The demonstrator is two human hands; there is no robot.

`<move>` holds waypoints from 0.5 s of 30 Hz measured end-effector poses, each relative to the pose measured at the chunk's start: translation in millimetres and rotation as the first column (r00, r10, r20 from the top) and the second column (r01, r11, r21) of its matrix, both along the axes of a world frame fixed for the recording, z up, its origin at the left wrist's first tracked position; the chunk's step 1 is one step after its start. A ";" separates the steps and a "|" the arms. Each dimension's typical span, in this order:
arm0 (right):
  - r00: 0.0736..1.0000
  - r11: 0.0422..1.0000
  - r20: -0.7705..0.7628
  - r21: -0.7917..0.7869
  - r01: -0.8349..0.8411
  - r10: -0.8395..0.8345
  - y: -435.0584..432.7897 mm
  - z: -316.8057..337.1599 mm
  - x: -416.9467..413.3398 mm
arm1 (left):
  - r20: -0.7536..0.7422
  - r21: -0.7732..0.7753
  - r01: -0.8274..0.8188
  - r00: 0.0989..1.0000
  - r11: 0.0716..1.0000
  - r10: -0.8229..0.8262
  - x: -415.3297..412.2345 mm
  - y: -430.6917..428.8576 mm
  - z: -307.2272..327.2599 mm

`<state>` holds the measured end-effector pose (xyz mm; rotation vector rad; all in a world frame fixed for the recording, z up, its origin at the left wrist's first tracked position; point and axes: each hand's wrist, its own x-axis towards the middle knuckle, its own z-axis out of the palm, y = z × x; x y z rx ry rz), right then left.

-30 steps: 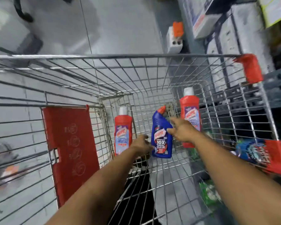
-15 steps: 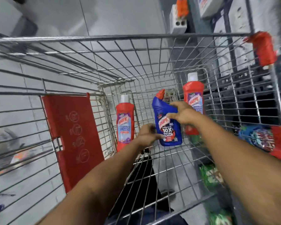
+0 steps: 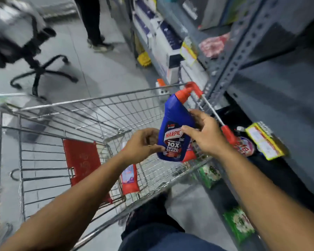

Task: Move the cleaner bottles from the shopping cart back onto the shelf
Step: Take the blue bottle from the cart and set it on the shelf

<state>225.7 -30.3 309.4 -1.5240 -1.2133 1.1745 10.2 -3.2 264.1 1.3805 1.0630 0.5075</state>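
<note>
A blue Harpic cleaner bottle (image 3: pixel 176 124) with a red angled cap is held upright above the wire shopping cart (image 3: pixel 91 104). My right hand (image 3: pixel 201 133) grips its right side at the label. My left hand (image 3: pixel 143 145) holds its lower left edge. A red cleaner bottle (image 3: pixel 130 180) stands in the cart below my left wrist. Another red bottle (image 3: pixel 188 154) shows partly behind the blue one. The grey metal shelf (image 3: pixel 272 98) runs along the right, next to the cart.
The cart's red child-seat flap (image 3: pixel 82 160) is at left. Green packets (image 3: pixel 239 225) and a pink-labelled pack (image 3: pixel 246 147) lie on the low shelf. Yellow price tags (image 3: pixel 265 142) hang from the shelf edge. A black office chair (image 3: pixel 34 69) and a standing person's legs (image 3: pixel 94 24) occupy the aisle ahead.
Both hands have lifted the blue bottle up out of the cart basket and toward the right. The view has swung up toward the aisle and shelf.
</note>
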 end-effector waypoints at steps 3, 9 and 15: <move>0.997 0.986 -0.016 0.144 0.081 -0.080 -57.6 48.2 22.5 | 0.055 0.121 0.061 0.996 0.991 -0.068 29.8 -37.2 47.3; 0.963 0.920 -0.105 0.287 0.268 -0.248 -208.2 96.4 78.1 | 0.071 0.393 0.204 0.966 0.897 -0.250 113.4 -131.1 87.5; 0.823 0.766 -0.026 0.353 0.538 -0.567 -388.2 115.7 163.4 | 0.062 0.604 0.404 0.835 0.687 -0.546 254.2 -246.0 96.4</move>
